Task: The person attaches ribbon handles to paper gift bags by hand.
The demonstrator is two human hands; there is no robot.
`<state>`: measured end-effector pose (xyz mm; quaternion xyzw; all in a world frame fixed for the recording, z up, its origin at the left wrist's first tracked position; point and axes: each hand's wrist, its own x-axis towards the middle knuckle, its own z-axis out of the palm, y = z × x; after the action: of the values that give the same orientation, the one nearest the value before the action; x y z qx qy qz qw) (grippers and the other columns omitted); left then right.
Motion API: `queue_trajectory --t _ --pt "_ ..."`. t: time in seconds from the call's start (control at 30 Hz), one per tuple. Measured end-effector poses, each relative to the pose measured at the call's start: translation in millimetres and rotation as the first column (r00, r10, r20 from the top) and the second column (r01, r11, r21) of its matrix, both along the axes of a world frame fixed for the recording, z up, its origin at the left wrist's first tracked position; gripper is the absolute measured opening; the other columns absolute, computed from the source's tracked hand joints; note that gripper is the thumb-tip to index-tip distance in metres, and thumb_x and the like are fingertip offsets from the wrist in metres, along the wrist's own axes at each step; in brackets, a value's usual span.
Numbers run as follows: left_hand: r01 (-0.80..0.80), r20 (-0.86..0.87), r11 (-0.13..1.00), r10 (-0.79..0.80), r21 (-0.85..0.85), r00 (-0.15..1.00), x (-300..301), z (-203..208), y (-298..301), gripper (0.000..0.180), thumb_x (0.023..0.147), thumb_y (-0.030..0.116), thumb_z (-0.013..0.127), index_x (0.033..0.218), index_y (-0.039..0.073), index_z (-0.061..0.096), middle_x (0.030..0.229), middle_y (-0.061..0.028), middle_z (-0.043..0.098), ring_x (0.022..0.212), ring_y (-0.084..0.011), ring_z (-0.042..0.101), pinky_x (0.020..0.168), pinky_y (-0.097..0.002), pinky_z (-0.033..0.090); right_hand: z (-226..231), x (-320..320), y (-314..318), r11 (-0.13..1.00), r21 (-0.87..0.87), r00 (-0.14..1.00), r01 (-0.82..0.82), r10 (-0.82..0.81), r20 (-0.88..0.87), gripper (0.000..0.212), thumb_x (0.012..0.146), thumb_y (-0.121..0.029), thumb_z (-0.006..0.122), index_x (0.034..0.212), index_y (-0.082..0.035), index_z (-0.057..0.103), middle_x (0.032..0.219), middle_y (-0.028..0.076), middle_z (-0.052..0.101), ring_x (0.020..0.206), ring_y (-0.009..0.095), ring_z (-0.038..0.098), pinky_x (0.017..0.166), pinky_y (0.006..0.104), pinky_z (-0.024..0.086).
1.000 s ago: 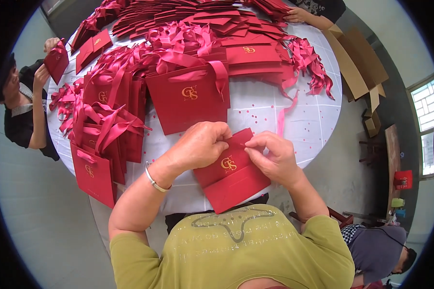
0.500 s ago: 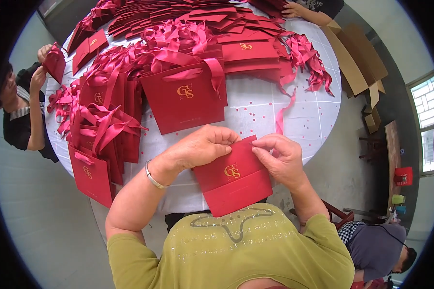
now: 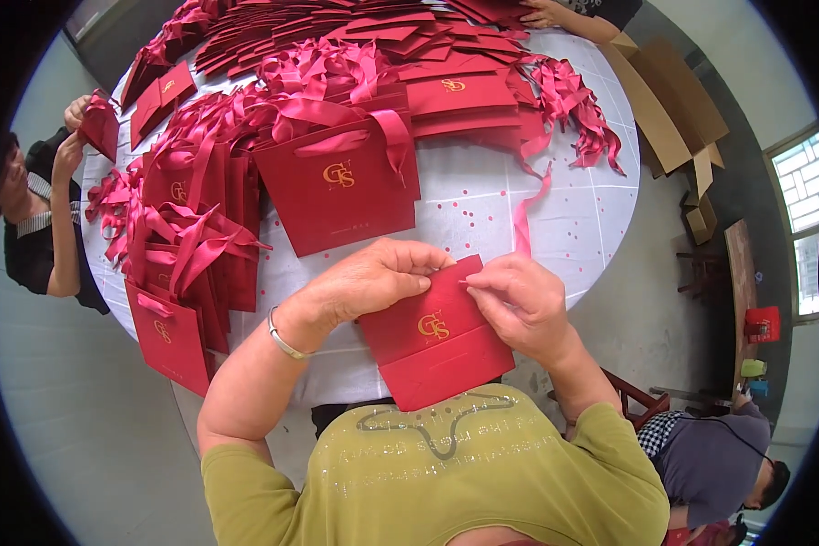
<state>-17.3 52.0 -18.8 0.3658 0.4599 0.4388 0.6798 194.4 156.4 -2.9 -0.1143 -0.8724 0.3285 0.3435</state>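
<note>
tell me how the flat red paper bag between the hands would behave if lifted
The flat red rectangular paper bag likely feels light, looking thin and flat. It should stay fairly stiff, since its edges look straight. It may bend at its visible crease.

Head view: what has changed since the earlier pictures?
The right hand moved out to the upper right corner of the held red bag, then back slightly left over its front. The large standing bag sits further left in the picture, likely from head movement. The left hand still holds the held bag's upper edge; the pink ribbon still trails by the right.
</note>
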Motion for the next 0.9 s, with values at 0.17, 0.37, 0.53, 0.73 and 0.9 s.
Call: queue_trajectory --t 0.17,0.37,0.53,0.73,0.9 --pt "0.009 -0.066 1.000 -0.007 0.019 0.998 3 3 1 0.032 0.097 -0.004 0.049 0.126 -0.002 0.061 0.116 -0.0037 0.068 0.105 -0.0089 0.062 0.095 -0.0252 0.049 2 -6 -4 0.976 0.216 1.000 0.002 -0.009 0.030 0.018 0.074 0.006 0.076 0.088 -0.002 0.068 0.080 0.012 0.066 0.068 0.027 0.065 0.059 0.0340 0.052" --pt "0.013 -0.215 1.000 -0.012 0.003 0.976 7 10 -1 0.031 0.097 -0.004 0.050 0.126 -0.002 0.062 0.111 -0.0035 0.069 0.103 -0.0064 0.061 0.092 -0.0243 0.050 3 -11 -15 0.938 0.345 0.991 0.033 -0.075 0.107 0.020 0.073 0.005 0.073 0.089 -0.002 0.064 0.080 0.012 0.063 0.069 0.028 0.064 0.060 0.0372 0.051" --pt "0.042 -0.407 0.997 -0.010 0.070 0.913 10 5 -1 0.030 0.096 -0.004 0.051 0.123 -0.003 0.063 0.109 -0.0039 0.070 0.102 -0.0077 0.061 0.092 -0.0259 0.049 2 -15 -27 0.883 0.469 0.950 0.016 -0.160 0.267 0.011 0.075 -0.001 0.066 0.083 -0.001 0.059 0.077 0.012 0.056 0.067 0.028 0.061 0.061 0.0370 0.052" --pt "0.101 -0.561 0.986 -0.011 0.130 0.828 9 7 -3 0.028 0.094 -0.004 0.052 0.120 -0.003 0.064 0.107 -0.0063 0.071 0.102 -0.0090 0.062 0.093 -0.0272 0.050 10 -24 -9 0.985 0.174 0.890 0.012 -0.090 0.447 0.009 0.077 -0.009 0.071 0.082 -0.004 0.065 0.090 0.015 0.065 0.075 0.035 0.067 0.063 0.0405 0.053" --pt "-0.063 -0.399 0.965 0.164 0.255 0.902 24 5 -7 0.022 0.090 -0.001 0.060 0.112 -0.002 0.064 0.093 -0.0066 0.072 0.090 -0.0107 0.067 0.081 -0.0304 0.053 26 -22 26 0.977 0.005 0.944 -0.212 0.204 0.259 0.014 0.078 -0.012 0.078 0.081 -0.005 0.066 0.080 0.004 0.066 0.077 0.021 0.064 0.072 0.0328 0.051"
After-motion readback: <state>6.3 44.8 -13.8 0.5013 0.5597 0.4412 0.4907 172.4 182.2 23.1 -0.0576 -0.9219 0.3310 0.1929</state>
